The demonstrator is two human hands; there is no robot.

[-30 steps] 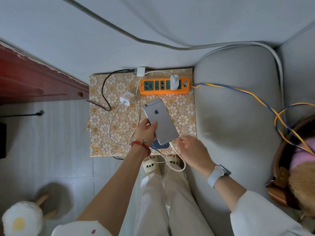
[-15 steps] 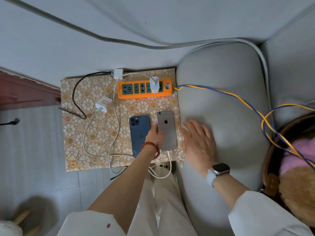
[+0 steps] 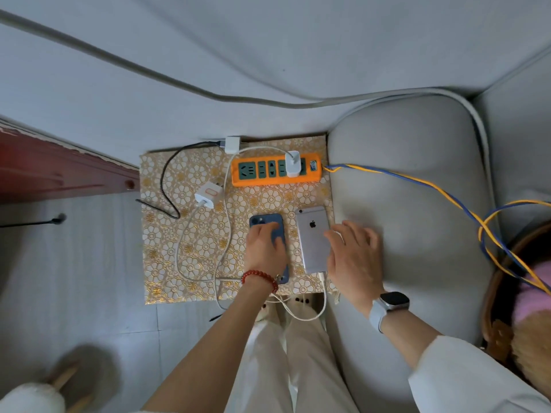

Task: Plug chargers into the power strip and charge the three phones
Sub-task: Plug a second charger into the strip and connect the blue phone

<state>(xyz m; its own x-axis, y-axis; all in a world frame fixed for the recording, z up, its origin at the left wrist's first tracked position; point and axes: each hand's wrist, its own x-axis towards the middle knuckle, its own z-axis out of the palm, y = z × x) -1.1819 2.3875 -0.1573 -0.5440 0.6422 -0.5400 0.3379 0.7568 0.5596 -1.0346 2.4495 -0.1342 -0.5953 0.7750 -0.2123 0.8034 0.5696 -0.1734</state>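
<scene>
An orange power strip (image 3: 275, 172) lies at the far edge of a gold-flowered mat (image 3: 185, 242), with one white charger (image 3: 292, 163) plugged in near its right end. A second white charger (image 3: 208, 194) lies loose on the mat, left of the strip. A third white charger (image 3: 232, 144) with a black cable sits at the mat's far edge. A blue phone (image 3: 267, 222) lies face down; my left hand (image 3: 264, 248) rests on it with its fingers spread. A silver phone (image 3: 311, 238) lies face down beside it with a white cable in its near end; my right hand (image 3: 353, 256) touches its right edge.
A grey sofa cushion (image 3: 411, 204) borders the mat on the right, crossed by a yellow-and-blue cord (image 3: 417, 181). White cables (image 3: 226, 222) loop over the mat. A dark red wooden frame (image 3: 59, 168) stands at the left. A brown bag (image 3: 507, 293) sits at the far right.
My left hand let go of the silver phone and moved onto the blue phone. My right hand shifted left from the cushion to the silver phone's edge.
</scene>
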